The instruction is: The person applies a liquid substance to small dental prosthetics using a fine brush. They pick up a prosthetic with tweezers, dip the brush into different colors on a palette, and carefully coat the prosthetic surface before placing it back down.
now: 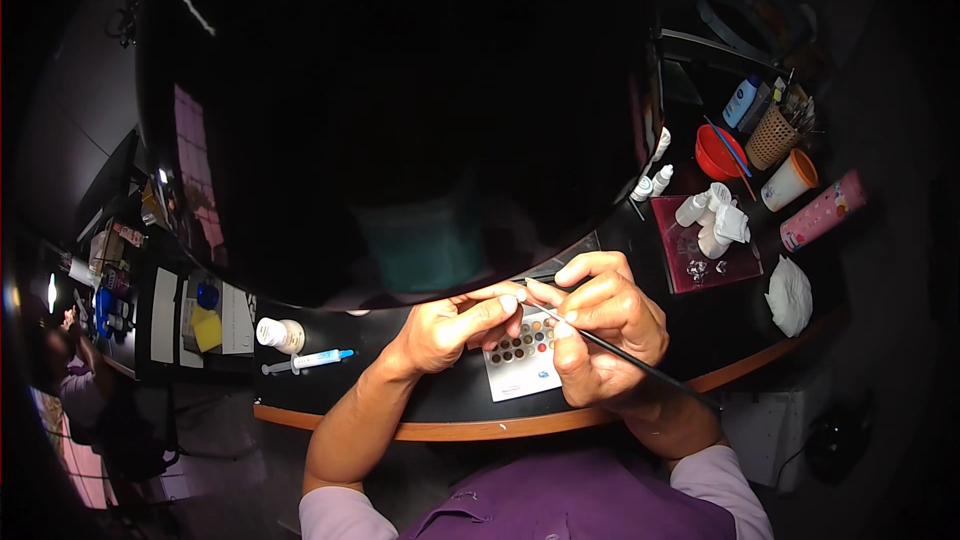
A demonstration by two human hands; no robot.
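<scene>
My right hand (615, 325) is closed in a pinch round a thin brush (640, 368) with a long black handle. The handle slants down to the right, and the tip points at my left fingertips. My left hand (450, 332) is closed too, thumb pressed to the fingers, with a tiny whitish spot showing between them. It is too small to name. Under both hands lies a white palette card (515, 385) with rows of round colour spots in browns, greys, yellow and red. My fingers hide part of it.
A big glossy black shape (400, 120) blocks the upper middle. On the left stand a cream bottle (283, 335) and a blue-capped syringe (318, 361). To the right are a dark red board (690, 275) with white bottles, crumpled tissue (790, 297), a red bowl (715, 155) and a brush basket (773, 137).
</scene>
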